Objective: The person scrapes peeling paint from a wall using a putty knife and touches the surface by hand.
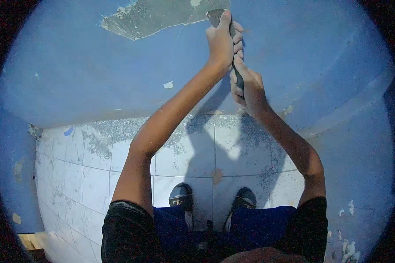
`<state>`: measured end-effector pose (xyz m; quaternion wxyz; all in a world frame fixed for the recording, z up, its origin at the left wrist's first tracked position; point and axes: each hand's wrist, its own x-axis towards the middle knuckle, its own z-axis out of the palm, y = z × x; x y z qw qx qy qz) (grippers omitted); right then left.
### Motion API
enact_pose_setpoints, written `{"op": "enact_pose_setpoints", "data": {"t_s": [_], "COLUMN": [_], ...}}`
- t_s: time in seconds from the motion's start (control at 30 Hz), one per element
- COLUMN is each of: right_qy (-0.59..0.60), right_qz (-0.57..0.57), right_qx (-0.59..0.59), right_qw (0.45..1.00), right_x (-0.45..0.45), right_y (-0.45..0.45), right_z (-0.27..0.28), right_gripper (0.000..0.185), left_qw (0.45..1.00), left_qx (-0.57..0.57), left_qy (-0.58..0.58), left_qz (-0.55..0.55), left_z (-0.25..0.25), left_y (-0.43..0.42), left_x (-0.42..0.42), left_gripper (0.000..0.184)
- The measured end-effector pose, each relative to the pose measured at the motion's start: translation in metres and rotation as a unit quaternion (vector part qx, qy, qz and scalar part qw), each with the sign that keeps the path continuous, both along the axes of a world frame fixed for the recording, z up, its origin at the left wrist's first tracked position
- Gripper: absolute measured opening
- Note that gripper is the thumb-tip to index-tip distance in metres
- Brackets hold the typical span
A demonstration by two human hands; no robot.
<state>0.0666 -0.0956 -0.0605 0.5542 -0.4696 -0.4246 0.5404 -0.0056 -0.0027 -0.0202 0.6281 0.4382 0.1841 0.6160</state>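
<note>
Both hands are wrapped round one dark scraper [215, 16], its wide blade end held up against a blue wall [118, 79]. My left hand [220, 46] grips it near the blade, thumb lying along the tool. Just below and to the right, my right hand [252, 87] closes round the lower end of the handle. The blade touches the lower right edge of a bare grey patch [158, 19], where paint is gone from the wall. Fingers hide much of the handle.
White floor tiles [180, 158] meet the wall's foot, speckled with grey dust and chips. A blue paint flake [69, 131] lies at the left. My shoes [181, 196] stand close to the wall. Blue side walls rise left and right; the right one has peeled spots [349, 250].
</note>
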Motion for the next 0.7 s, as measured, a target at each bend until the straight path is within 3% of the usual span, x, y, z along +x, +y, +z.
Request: {"op": "enact_pose_setpoints", "data": {"t_s": [0.17, 0.23, 0.37, 0.47, 0.57, 0.63, 0.7], "right_qy": [-0.012, -0.041, -0.041, -0.044, -0.046, -0.046, -0.051], "right_qz": [-0.003, -0.016, -0.006, -0.023, 0.008, 0.013, -0.015], "right_qx": [0.015, 0.058, 0.017, 0.024, 0.035, 0.037, 0.032], "right_qw": [1.0, 0.997, 0.999, 0.998, 0.998, 0.998, 0.998], "right_x": [0.006, 0.012, 0.011, 0.008, 0.012, 0.011, 0.004], "right_y": [0.001, 0.007, 0.0, 0.0, 0.002, 0.005, 0.003], "right_z": [-0.002, 0.015, 0.031, 0.013, 0.022, 0.046, 0.031], "right_gripper": [0.048, 0.049, 0.048, 0.048, 0.048, 0.049, 0.049], "left_qw": [1.0, 0.999, 0.995, 1.0, 0.996, 0.997, 0.998], "left_qx": [-0.024, -0.004, -0.01, -0.009, 0.034, -0.01, -0.023], "left_qy": [0.002, -0.054, -0.094, -0.005, -0.072, -0.074, -0.065], "left_qz": [-0.002, -0.002, -0.004, 0.007, 0.032, 0.004, 0.007], "left_z": [0.001, 0.028, 0.03, 0.008, 0.025, 0.041, 0.037], "left_y": [-0.003, 0.007, 0.009, -0.002, 0.005, 0.001, -0.002], "left_x": [0.002, 0.006, 0.01, 0.006, 0.008, 0.003, 0.001], "left_gripper": [0.045, 0.045, 0.045, 0.039, 0.042, 0.042, 0.042]}}
